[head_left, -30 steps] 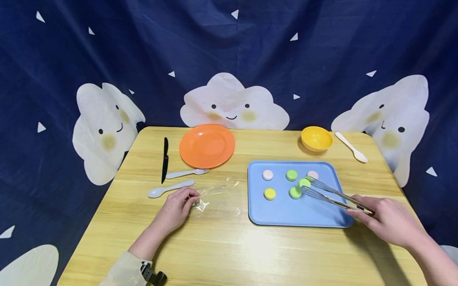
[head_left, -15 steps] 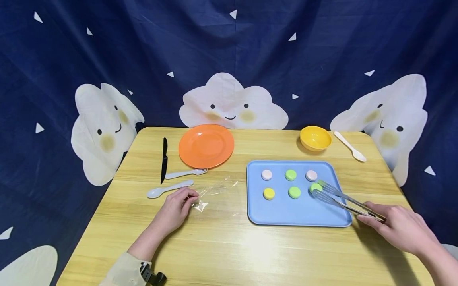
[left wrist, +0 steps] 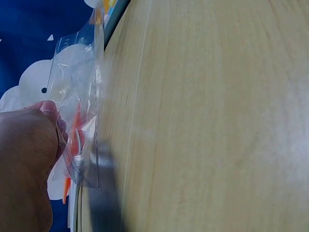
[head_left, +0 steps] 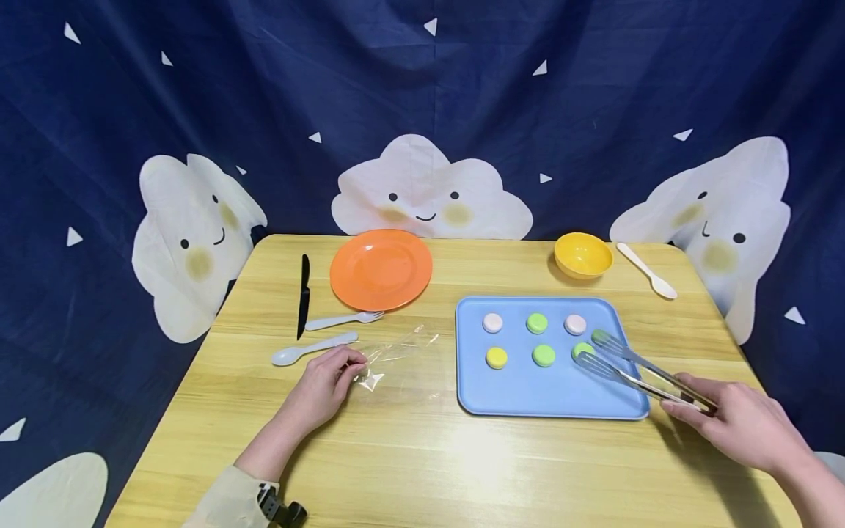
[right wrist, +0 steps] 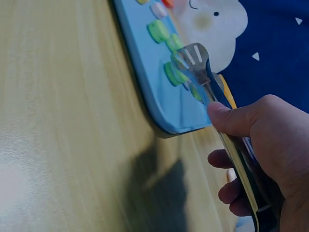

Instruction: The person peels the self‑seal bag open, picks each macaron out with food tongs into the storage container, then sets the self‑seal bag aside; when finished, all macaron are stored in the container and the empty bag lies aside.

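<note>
My right hand [head_left: 742, 422] grips slotted metal tongs [head_left: 597, 365] over the right part of the blue tray [head_left: 508, 396]. The tong tips stand spread on either side of a green macaron [head_left: 582, 348], which lies on the tray, partly behind the lower tip. In the right wrist view, thumb and fingers hold the tongs [right wrist: 197, 63] along their arms. My left hand [head_left: 325, 385] pinches the near-left edge of a clear plastic bag [head_left: 403, 374] on the table. In the left wrist view the bag [left wrist: 79, 92] stands slightly raised from the fingers.
The tray also bears a yellow macaron [head_left: 496, 358], two green and two pale pink ones. Behind are an orange plate [head_left: 381, 270], a yellow bowl [head_left: 584, 257] and a white spoon [head_left: 647, 270]. A knife [head_left: 304, 297], fork [head_left: 343, 320] and spoon [head_left: 313, 348] lie at left.
The right hand has moved the tongs and the green macaron rightward, apart from the other macarons. The tong tips have since spread wider around it. My left hand and the bag have stayed put.
</note>
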The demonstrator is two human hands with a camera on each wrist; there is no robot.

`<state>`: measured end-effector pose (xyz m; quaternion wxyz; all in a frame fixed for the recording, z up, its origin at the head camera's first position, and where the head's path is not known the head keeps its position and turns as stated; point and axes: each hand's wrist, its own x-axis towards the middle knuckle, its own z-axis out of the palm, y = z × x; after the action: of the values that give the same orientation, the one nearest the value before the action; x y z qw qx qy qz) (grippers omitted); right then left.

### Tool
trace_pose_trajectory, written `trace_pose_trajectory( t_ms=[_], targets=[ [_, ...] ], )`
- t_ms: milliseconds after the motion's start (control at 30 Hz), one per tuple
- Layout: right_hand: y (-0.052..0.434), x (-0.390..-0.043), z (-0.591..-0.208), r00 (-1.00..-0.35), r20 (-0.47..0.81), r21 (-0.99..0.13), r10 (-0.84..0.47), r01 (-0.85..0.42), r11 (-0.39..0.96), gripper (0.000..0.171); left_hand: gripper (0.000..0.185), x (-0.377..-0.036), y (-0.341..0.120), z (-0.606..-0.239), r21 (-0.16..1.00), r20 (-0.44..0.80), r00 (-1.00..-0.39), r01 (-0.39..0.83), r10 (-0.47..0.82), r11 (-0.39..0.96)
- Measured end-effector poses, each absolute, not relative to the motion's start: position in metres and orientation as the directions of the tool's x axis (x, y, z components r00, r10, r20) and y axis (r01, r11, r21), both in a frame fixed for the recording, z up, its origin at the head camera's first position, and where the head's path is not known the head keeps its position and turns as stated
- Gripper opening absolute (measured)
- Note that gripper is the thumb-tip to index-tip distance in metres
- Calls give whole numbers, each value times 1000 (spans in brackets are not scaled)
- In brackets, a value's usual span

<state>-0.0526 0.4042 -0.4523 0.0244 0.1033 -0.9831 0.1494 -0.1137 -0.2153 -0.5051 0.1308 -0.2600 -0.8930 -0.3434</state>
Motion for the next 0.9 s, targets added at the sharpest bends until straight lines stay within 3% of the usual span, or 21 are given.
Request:
trace_pose_trajectory(
  t_ms=[200,500,900],
  targets=[
    [407,-58,-447,-985,140,-387,-99,-146,910,31,8,-116,-215,-505,541,393,-829,558,397,630],
    [420,-62,-451,-965,252,-492,74,-62,869,32,10,-121,-211,-500,528,356,-824,567,442,632],
    [442,-65,-474,-971,199,-427,135,38,903,35,8,-126,-207,-500,500,283,-822,566,494,655]
  ],
)
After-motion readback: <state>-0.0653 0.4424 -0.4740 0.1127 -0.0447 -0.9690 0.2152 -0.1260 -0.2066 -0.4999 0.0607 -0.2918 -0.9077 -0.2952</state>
